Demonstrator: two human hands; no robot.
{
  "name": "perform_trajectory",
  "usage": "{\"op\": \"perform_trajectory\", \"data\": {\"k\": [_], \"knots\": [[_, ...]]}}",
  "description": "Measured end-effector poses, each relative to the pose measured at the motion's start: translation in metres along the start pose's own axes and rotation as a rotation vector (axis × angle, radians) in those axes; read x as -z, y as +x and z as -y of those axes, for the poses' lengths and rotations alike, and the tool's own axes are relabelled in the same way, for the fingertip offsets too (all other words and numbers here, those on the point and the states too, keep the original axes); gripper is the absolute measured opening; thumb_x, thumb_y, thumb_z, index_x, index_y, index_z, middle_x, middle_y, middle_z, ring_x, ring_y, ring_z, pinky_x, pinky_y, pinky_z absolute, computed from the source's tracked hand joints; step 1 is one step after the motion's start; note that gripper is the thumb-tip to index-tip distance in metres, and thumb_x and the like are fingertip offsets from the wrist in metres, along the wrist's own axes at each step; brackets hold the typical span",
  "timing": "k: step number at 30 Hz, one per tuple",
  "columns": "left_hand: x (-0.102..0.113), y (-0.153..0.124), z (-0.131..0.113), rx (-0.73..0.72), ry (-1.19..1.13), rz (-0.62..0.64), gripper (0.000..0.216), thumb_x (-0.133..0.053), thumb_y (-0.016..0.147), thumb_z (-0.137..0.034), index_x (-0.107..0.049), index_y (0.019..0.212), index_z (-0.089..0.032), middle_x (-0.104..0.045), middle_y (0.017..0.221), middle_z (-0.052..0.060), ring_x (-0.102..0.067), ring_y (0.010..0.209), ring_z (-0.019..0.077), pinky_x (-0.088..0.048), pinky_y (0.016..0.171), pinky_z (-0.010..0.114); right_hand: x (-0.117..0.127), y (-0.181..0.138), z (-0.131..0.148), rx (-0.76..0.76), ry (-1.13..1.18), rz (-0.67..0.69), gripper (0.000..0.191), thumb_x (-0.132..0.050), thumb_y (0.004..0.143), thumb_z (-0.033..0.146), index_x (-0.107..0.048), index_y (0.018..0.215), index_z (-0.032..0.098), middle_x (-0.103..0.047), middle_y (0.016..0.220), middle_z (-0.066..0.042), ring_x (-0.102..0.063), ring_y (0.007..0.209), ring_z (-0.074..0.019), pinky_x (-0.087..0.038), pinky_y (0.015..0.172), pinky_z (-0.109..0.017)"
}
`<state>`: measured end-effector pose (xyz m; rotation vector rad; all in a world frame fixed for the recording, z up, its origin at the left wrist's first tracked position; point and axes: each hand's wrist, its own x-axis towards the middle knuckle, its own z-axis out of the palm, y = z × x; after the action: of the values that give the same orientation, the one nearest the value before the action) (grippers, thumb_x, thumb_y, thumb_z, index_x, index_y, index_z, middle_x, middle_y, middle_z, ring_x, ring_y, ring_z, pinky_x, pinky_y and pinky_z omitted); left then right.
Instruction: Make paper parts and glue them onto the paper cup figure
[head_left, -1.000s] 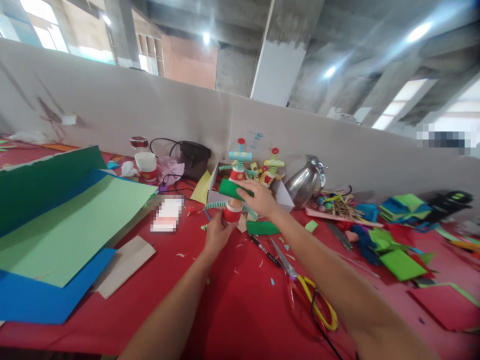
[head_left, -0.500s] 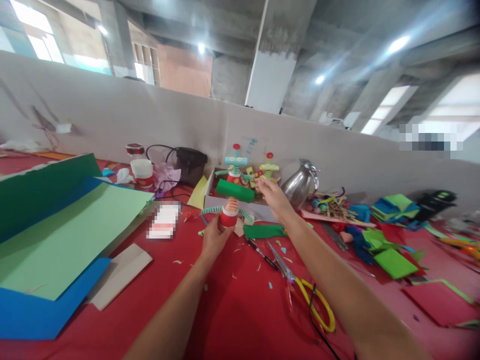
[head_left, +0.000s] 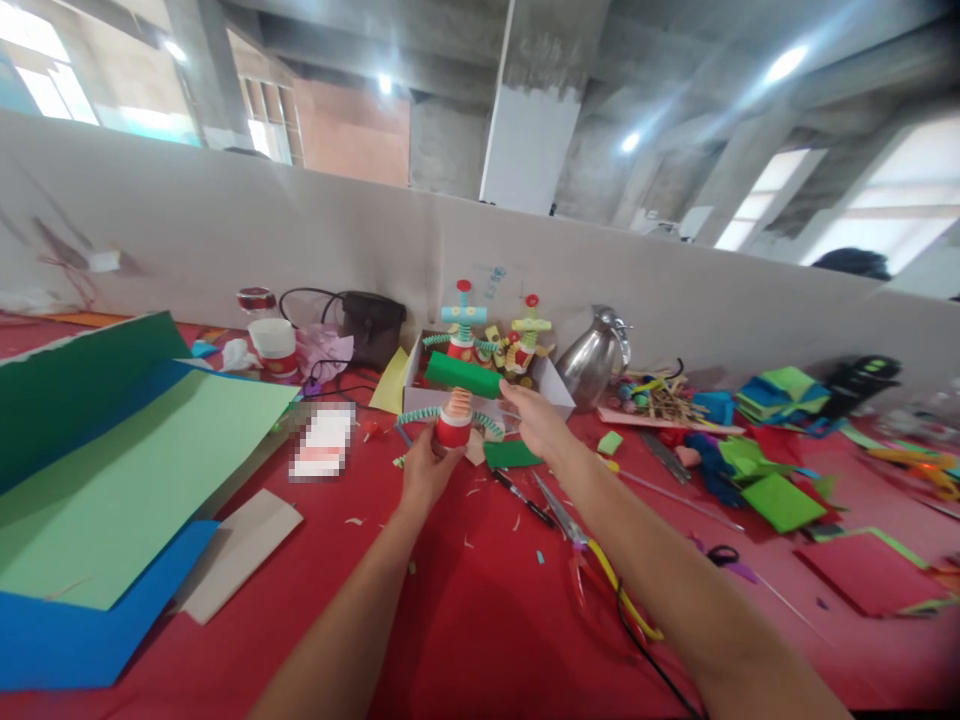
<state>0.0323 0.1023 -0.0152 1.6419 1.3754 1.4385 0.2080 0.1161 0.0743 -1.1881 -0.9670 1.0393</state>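
Observation:
My left hand (head_left: pixel 421 472) is closed around the red-and-white cup base of a paper robot figure (head_left: pixel 454 418), which stands upright on the red table. The figure has an orange spring neck, green spiral arms and a dark green block head (head_left: pixel 463 374). My right hand (head_left: pixel 536 420) is just right of the head, fingertips at its right end; I cannot make out whether it grips the block or only touches it. A flat dark green paper piece (head_left: pixel 511 454) lies under my right hand.
A white box (head_left: pixel 556 388) behind holds two finished figures. Scissors (head_left: pixel 600 565) and a pen (head_left: pixel 519 495) lie near my right arm. Big green and blue sheets (head_left: pixel 127 460) fill the left; a metal kettle (head_left: pixel 592 362), a black bag (head_left: pixel 373 325) and paper scraps (head_left: pixel 776 500) stand around.
My right hand lifted off the top of the green block, drew away to the right, then came back to its right end. My left hand stayed on the cup base.

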Motion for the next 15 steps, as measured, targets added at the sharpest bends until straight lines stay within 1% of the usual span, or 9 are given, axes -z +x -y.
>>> {"op": "perform_trajectory", "data": {"k": [3,6,8,10,12,15], "knots": [[-0.001,0.0,0.002,-0.019,-0.023,-0.001,0.054,-0.074,0.069,-0.033,-0.062,0.119,-0.016,-0.071,0.1,0.009,-0.064,0.08,0.0214,-0.048,0.075,0.032,-0.005,-0.003,0.001,0.02,-0.007,0.021,0.041,-0.08,0.058,0.055,-0.066,0.073,0.02,-0.067,0.077,0.0,-0.059,0.072,-0.0149,-0.041,0.064,-0.026],[-0.001,0.0,0.002,-0.008,-0.058,0.01,0.053,-0.074,0.069,-0.032,-0.062,0.117,-0.016,-0.071,0.099,0.009,-0.065,0.082,0.0219,-0.048,0.075,0.032,-0.008,-0.006,0.004,0.083,0.003,0.029,0.037,-0.08,0.058,0.051,-0.069,0.075,0.02,-0.065,0.073,0.002,-0.056,0.072,-0.0141,-0.039,0.066,-0.027],[-0.001,0.0,0.001,-0.001,-0.059,0.018,0.054,-0.074,0.069,-0.032,-0.061,0.118,-0.015,-0.071,0.095,0.008,-0.065,0.081,0.022,-0.047,0.073,0.031,-0.007,-0.007,0.007,0.148,-0.004,0.051,0.034,-0.08,0.059,0.049,-0.07,0.075,0.02,-0.063,0.07,0.003,-0.054,0.07,-0.0137,-0.039,0.068,-0.027],[-0.001,0.0,0.001,-0.004,-0.042,0.02,0.055,-0.074,0.07,-0.032,-0.06,0.12,-0.015,-0.071,0.095,0.009,-0.065,0.082,0.0225,-0.047,0.072,0.031,-0.006,-0.009,0.009,0.23,-0.044,0.078,0.03,-0.076,0.064,0.047,-0.07,0.073,0.02,-0.061,0.069,0.003,-0.051,0.069,-0.0132,-0.038,0.069,-0.027],[-0.001,0.0,0.001,-0.01,-0.029,0.026,0.056,-0.073,0.071,-0.032,-0.059,0.122,-0.014,-0.07,0.097,0.01,-0.065,0.084,0.023,-0.047,0.073,0.031,-0.005,-0.011,0.009,0.329,-0.116,0.086,0.025,-0.072,0.069,0.045,-0.069,0.069,0.02,-0.059,0.07,0.003,-0.05,0.069,-0.0128,-0.038,0.068,-0.026],[-0.001,0.0,0.002,-0.011,-0.024,0.04,0.055,-0.072,0.072,-0.032,-0.059,0.122,-0.013,-0.07,0.101,0.012,-0.064,0.088,0.0237,-0.047,0.074,0.032,-0.004,-0.014,0.007,0.442,-0.227,0.074,0.022,-0.07,0.073,0.039,-0.067,0.064,0.02,-0.057,0.073,0.003,-0.049,0.069,-0.0123,-0.037,0.067,-0.026]]}}
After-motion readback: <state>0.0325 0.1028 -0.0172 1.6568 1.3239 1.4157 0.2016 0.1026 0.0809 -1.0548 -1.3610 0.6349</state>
